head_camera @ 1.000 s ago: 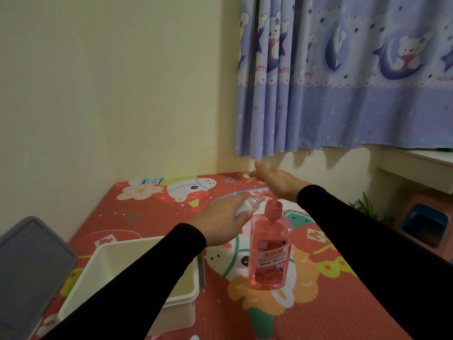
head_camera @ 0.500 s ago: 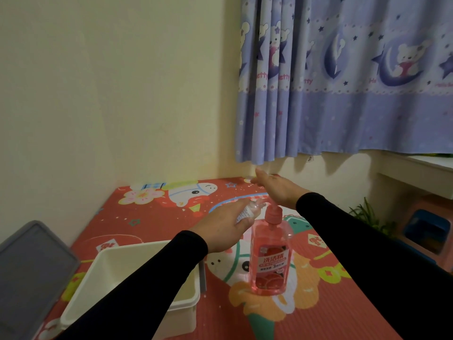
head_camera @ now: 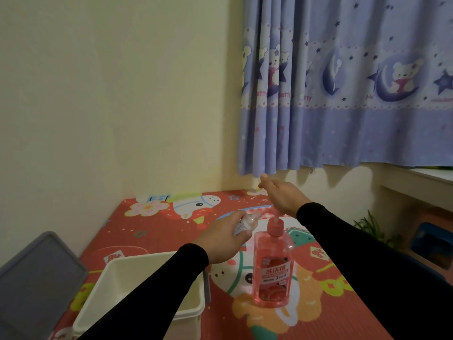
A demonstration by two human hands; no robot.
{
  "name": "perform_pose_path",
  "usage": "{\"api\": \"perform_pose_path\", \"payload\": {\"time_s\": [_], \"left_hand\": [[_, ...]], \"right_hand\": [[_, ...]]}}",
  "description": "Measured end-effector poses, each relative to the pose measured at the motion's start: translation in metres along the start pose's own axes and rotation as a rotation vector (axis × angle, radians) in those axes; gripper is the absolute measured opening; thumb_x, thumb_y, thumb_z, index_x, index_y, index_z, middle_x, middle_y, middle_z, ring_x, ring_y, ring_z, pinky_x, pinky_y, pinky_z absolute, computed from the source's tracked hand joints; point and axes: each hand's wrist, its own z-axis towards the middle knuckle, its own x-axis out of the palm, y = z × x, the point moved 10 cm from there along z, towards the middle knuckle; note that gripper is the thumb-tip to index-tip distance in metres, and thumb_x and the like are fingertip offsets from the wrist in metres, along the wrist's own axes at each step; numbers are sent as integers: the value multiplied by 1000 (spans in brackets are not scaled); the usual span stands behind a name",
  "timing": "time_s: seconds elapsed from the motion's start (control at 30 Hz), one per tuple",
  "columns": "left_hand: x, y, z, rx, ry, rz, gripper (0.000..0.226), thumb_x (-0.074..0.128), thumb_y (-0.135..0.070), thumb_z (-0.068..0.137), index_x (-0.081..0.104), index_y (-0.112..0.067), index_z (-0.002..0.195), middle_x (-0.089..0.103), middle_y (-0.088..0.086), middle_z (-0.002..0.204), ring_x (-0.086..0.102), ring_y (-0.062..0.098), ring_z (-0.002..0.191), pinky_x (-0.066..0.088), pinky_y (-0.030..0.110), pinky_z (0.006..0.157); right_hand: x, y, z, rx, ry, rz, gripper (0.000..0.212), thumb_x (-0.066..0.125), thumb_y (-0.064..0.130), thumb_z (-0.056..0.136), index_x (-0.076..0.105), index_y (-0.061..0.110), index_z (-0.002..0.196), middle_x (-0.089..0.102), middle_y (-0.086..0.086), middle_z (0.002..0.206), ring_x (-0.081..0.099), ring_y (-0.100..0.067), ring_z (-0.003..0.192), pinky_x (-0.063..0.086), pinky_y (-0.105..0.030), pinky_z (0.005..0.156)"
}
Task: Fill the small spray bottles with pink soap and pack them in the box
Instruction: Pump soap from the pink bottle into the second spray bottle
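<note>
With the small spray bottle gripped in the left hand at the spout of the soap bottle and the pump pressed by the flat right hand, soap could be spilled if the narrow mouth is misaligned.

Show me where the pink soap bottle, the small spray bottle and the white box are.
soap bottle (head_camera: 273, 271), head view, on its front label.
spray bottle (head_camera: 245, 223), head view, on the clear body showing past the left hand's fingers.
box (head_camera: 188, 312), head view, on its near right rim.
</note>
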Motion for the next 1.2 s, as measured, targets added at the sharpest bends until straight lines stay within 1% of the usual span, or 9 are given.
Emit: {"api": "perform_pose_path", "payload": {"time_s": [0.2,0.37,0.5,0.67,0.83,0.9,0.97,1.1,1.2], "left_hand": [[-7,4,-11,-29,-21,-53,40,46,-41,99,39,-29,136,55,-5,124,57,18,104,46,33,86],[-18,3,-28,-27,-63,-135,37,49,-40,98,43,-28,132,60,-3,116,60,17,100,49,36,88],[-29,5,-44,-37,-101,-153,32,50,-41,97,43,-27,125,62,-2,111,61,18,98,50,38,86],[-41,8,-72,-61,-151,-164,33,51,-38,97,43,-23,124,61,-1,110,60,19,97,49,38,83],[-49,15,-101,-63,-198,-188,38,53,-38,96,42,-19,128,58,-1,112,56,9,90,40,18,68],[-52,17,-115,-68,-216,-192,37,54,-37,96,42,-19,126,57,-8,104,54,1,85,39,15,65],[-54,21,-128,-80,-225,-211,36,54,-36,96,42,-18,125,55,-13,99,55,1,85,43,18,68],[-56,33,-150,-119,-235,-216,36,53,-37,96,41,-19,125,57,0,111,58,20,99,50,40,87],[-56,40,-166,-138,-227,-229,44,52,-35,97,37,-18,134,53,-1,119,55,18,104,48,34,89]], "right_hand": [[-4,1,-4,0,20,21,64,18,59,98,58,21,131,55,-8,138,50,-24,126,36,-40,109],[-13,20,-23,-103,-11,-4,62,20,56,99,57,17,132,58,-8,134,52,-22,123,36,-31,99],[-18,37,-44,-167,-40,-37,61,22,49,102,61,7,120,63,-13,122,57,-27,112,40,-34,93],[-13,52,-74,-227,-42,-70,56,24,46,103,61,7,117,63,-11,119,56,-25,110,41,-34,93],[1,63,-103,-281,-11,-69,54,25,44,103,62,10,121,62,-7,124,55,-22,115,39,-31,96],[8,65,-113,-298,-11,-82,53,26,45,102,62,10,122,62,-6,124,55,-21,115,39,-32,97],[16,66,-122,-305,-5,-80,54,27,46,102,61,9,122,62,-8,125,54,-22,116,39,-33,99],[34,67,-141,-315,33,-49,54,28,49,100,56,15,131,56,-1,136,50,-17,126,36,-31,106],[51,72,-159,-346,48,-78,51,29,49,100,55,21,133,54,5,138,48,-11,127,32,-22,98]]}}
